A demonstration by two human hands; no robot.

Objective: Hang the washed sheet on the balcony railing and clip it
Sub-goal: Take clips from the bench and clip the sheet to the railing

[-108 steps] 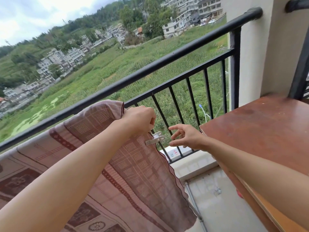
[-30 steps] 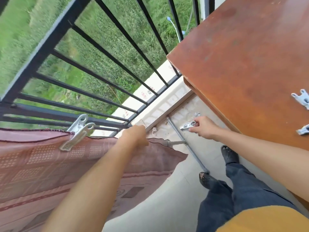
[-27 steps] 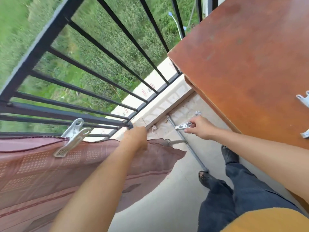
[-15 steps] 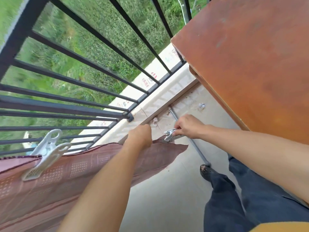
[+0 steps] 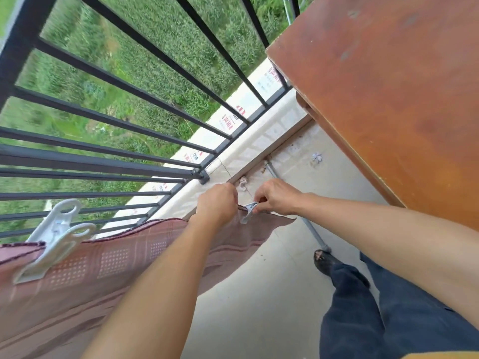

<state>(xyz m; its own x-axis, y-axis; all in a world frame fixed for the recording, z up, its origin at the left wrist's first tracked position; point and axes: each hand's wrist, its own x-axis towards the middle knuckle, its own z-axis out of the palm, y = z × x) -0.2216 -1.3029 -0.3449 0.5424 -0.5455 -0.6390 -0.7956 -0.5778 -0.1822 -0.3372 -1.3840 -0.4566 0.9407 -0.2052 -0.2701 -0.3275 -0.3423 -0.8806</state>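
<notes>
I'm clutching the sheet (image 5: 129, 268) taut in my left grip (image 5: 217, 200) for clipping. My right grip (image 5: 277, 196) is pinching the clip (image 5: 249, 209) at its edge

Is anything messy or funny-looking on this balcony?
Yes, a little. Crumpled whitish scraps lie like litter on the balcony floor near the ledge, and a grey pole lies slanted across that floor.

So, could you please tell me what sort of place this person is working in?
Most likely a home balcony on an upper floor: a black metal railing runs along its edge, green fields lie below beyond the bars, and a patterned sheet hangs there, held by a white clip.
</notes>
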